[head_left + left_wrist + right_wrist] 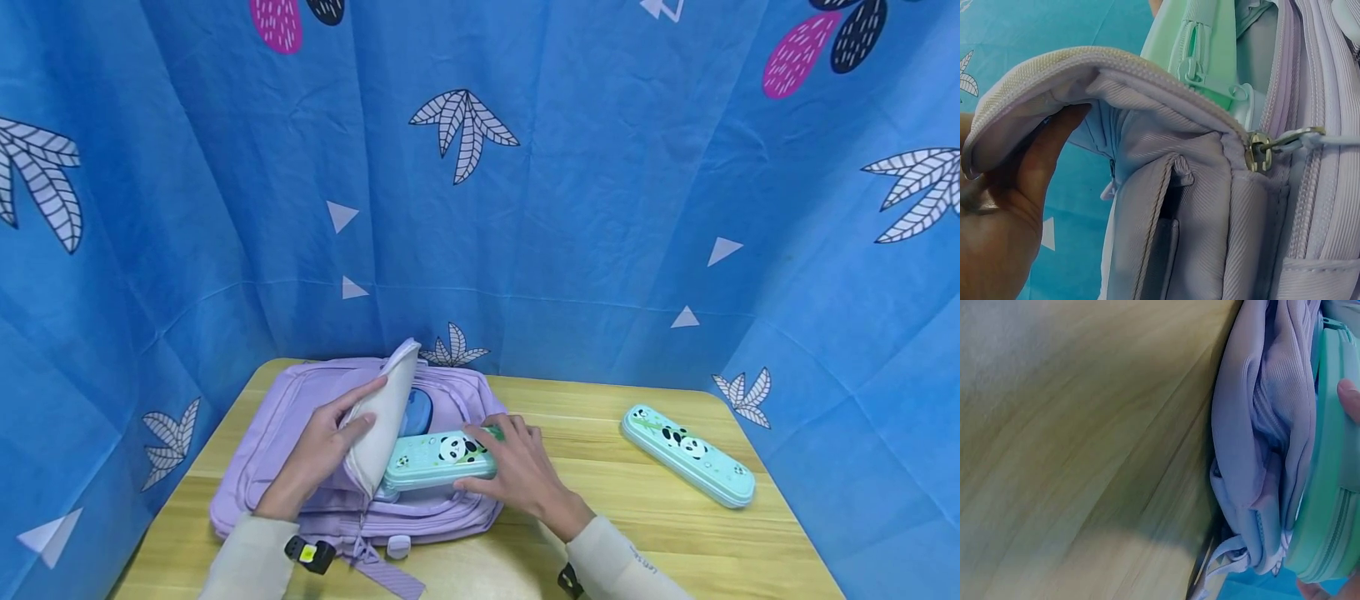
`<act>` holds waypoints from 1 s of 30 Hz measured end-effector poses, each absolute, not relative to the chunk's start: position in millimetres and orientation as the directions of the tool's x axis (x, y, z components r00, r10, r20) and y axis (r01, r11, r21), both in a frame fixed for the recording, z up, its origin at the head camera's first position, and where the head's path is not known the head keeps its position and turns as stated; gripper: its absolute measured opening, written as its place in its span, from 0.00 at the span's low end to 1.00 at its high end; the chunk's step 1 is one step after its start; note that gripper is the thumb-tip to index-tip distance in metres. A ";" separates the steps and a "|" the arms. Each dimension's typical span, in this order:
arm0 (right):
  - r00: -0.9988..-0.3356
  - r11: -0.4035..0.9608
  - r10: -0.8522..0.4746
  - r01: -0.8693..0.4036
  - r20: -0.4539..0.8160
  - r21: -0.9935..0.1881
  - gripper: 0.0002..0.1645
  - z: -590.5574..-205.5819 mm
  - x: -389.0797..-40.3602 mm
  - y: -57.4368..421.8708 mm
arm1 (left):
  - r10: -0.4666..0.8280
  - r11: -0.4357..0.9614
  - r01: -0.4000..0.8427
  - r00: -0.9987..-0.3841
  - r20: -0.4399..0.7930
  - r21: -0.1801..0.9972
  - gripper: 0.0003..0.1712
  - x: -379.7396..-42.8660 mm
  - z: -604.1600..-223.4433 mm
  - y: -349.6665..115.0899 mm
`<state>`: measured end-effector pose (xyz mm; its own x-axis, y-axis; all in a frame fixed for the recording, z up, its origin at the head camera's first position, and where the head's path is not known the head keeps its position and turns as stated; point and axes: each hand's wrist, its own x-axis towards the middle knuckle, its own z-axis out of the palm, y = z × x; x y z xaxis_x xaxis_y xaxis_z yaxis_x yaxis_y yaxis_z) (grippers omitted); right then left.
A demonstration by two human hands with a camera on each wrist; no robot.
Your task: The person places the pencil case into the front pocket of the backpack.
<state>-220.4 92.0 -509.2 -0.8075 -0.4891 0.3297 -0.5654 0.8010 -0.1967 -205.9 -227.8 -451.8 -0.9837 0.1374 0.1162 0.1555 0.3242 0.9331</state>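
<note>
A lilac backpack (pixel 262 454) lies on the table with its front pocket unzipped. My left hand (pixel 322 446) pinches the pocket's flap (pixel 384 417) between thumb and fingers and lifts it up. In the left wrist view the flap's zippered edge (pixel 1110 59) arches away from the thumb. My right hand (pixel 521 467) grips the right end of a mint-green panda pencil case (pixel 431 460), whose left end lies at the pocket opening under the flap. Behind the case a dark blue item (pixel 416 412) shows inside the pocket. In the right wrist view, the case (pixel 1329 456) stands beside the backpack's folded fabric.
A second mint-green panda pencil case (pixel 688 456) lies on the right side of the wooden table (pixel 585 400). A lilac strap (pixel 390 577) hangs toward the front edge. Blue patterned curtain (pixel 600 208) surrounds the table at the back and sides.
</note>
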 end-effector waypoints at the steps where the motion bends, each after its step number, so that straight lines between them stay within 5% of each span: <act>1: -0.810 0.803 -0.485 -0.562 0.330 -0.200 0.51 -508.7 -219.6 91.0 | 0.136 0.323 0.155 -0.984 0.116 0.934 0.31 -205.7 -451.5 -227.5; 30: -0.870 0.848 -0.372 -0.460 0.322 -0.264 0.51 -509.7 -205.8 43.0 | 0.176 0.265 0.211 -0.970 0.168 0.941 0.30 -207.8 -454.7 -222.2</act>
<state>-205.8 43.0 -509.7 -0.8704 -0.3723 0.3221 -0.4603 0.8475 -0.2643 -207.8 -222.2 -454.7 -0.9701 0.1758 0.1676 0.2107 0.2654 0.9408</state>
